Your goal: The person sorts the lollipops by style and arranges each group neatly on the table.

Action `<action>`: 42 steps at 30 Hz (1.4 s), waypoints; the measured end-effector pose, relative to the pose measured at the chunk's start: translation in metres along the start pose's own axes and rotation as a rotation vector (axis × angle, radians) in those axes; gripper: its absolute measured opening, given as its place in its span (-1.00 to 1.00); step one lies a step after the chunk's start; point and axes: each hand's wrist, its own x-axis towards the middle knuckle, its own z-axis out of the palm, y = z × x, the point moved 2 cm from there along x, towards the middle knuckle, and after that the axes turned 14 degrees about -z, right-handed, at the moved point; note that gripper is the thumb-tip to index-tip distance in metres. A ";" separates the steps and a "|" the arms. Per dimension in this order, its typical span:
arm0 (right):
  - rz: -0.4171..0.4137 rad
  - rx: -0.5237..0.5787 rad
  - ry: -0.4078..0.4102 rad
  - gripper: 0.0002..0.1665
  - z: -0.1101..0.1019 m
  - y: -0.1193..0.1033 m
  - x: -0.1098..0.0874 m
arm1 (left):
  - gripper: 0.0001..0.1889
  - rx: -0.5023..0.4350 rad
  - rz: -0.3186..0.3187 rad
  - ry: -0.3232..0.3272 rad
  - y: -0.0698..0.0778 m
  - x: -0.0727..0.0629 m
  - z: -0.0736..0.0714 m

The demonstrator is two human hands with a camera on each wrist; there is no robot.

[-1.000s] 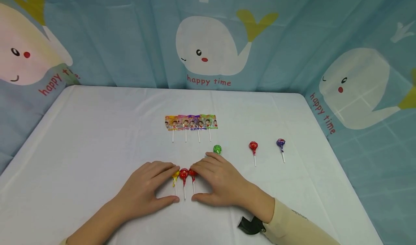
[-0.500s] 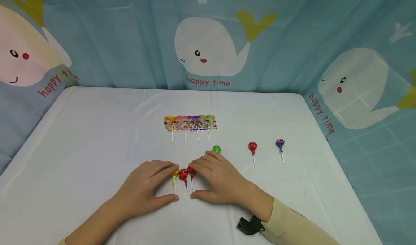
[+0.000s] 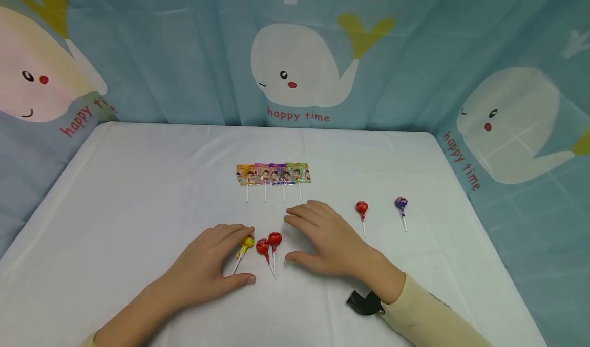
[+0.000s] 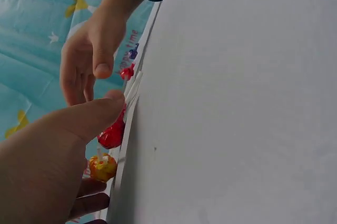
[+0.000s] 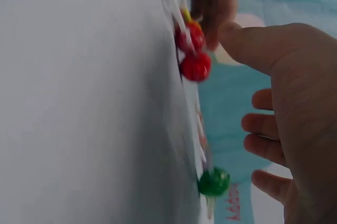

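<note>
In the head view my left hand (image 3: 207,262) rests on the cloth, its fingertips at the head of a yellow lollipop (image 3: 248,241) that lies tilted. Beside it, two red lollipops, one (image 3: 262,246) slanted and the other (image 3: 275,238) nearly straight, have their heads together and sticks converging. My right hand (image 3: 334,242) is spread just right of them, apart from both, with nothing in its grasp. A green lollipop (image 5: 214,182) shows in the right wrist view near that hand's fingers; the hand hides it from the head camera.
Several flat wrapped lollipops (image 3: 274,174) lie in a row farther back. To the right are another red lollipop (image 3: 361,207) and a purple one (image 3: 401,203). A white cloth (image 3: 138,193) covers the table, and a whale-print curtain (image 3: 198,55) hangs around it.
My right hand has drawn off the red lollipops, shifting right and farther back, and now covers the green one. The yellow lollipop has tilted; the first red one has leaned against its neighbour.
</note>
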 end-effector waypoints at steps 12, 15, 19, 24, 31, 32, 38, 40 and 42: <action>0.155 -0.020 -0.050 0.03 -0.013 0.021 -0.031 | -0.12 -0.100 -0.004 -0.198 -0.006 0.006 -0.015; 0.183 -0.001 -0.074 0.06 -0.013 0.023 -0.034 | -0.17 -0.141 0.011 -0.244 -0.009 0.008 -0.020; 0.207 0.017 -0.103 0.04 -0.014 0.024 -0.034 | -0.20 -0.175 0.009 -0.312 -0.013 0.009 -0.025; 0.210 0.022 -0.119 -0.01 -0.011 0.025 -0.035 | -0.21 -0.213 -0.003 -0.369 -0.022 0.010 -0.029; 0.207 0.024 -0.123 -0.04 -0.010 0.026 -0.033 | -0.27 -0.258 0.015 -0.346 -0.032 0.009 -0.030; 0.205 0.027 -0.123 -0.05 -0.010 0.026 -0.033 | -0.28 -0.261 0.017 -0.337 -0.033 0.009 -0.030; 0.209 0.046 -0.137 -0.08 -0.012 0.027 -0.035 | -0.35 -0.276 0.060 -0.265 -0.032 0.009 -0.028; 0.210 0.052 -0.146 -0.08 -0.012 0.028 -0.035 | -0.37 -0.271 0.065 -0.241 -0.030 0.009 -0.027; 0.211 0.058 -0.153 -0.08 -0.011 0.029 -0.036 | -0.39 -0.264 0.058 -0.223 -0.027 0.009 -0.026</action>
